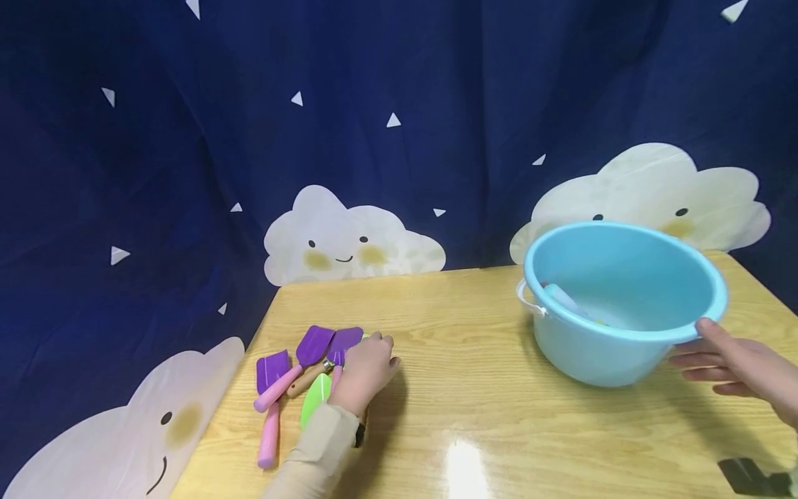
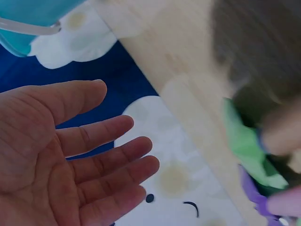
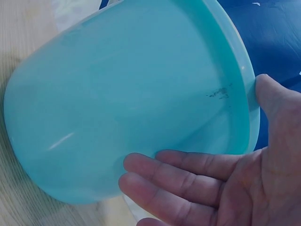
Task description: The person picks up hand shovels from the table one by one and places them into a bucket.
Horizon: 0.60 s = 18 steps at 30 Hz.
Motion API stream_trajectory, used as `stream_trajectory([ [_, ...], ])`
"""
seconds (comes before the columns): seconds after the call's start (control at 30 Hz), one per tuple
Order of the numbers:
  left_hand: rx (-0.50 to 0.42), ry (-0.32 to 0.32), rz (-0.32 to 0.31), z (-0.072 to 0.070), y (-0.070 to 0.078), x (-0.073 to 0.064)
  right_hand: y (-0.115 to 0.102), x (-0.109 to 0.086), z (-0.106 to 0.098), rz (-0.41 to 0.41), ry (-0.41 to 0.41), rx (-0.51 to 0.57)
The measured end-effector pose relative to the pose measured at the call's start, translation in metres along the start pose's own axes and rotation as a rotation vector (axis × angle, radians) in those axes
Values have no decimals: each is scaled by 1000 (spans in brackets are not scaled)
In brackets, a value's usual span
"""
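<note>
On the left of the table, my left hand hovers at a cluster of small tools, and nothing shows in its palm. In the left wrist view its fingers are extended and apart. Beside it lie purple-headed, pink-handled spatulas, a wooden handle with a metal collar and a bright green flat piece; the hand partly hides the cluster. On the right, my right hand rests its thumb on the rim of a light blue bucket. Its other fingers stretch straight along the outside wall.
Inside the bucket lies a pale blue and white item, partly hidden by the rim. A white handle hangs at its left. Behind the wooden table hangs a dark blue curtain with white clouds.
</note>
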<state>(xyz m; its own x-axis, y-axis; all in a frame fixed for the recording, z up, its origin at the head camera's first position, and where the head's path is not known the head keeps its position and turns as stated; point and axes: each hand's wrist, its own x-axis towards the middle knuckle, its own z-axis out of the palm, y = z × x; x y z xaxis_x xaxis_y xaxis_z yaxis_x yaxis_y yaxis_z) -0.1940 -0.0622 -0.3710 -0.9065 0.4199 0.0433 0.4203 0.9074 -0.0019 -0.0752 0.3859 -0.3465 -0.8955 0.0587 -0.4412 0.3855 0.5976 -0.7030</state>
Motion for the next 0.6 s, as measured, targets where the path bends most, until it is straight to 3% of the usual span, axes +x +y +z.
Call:
stream_trajectory([
  [0.43,-82,-64,-152,23,-26,-29,-3,0,0,17,-9,-12],
  [0.53,-127,-86,-183,29,-29,-32,7,7,-2,30,-14,-15],
  [0.6,-130,-75,-167,34,-31,-34,15,13,-2,50,-12,-19],
])
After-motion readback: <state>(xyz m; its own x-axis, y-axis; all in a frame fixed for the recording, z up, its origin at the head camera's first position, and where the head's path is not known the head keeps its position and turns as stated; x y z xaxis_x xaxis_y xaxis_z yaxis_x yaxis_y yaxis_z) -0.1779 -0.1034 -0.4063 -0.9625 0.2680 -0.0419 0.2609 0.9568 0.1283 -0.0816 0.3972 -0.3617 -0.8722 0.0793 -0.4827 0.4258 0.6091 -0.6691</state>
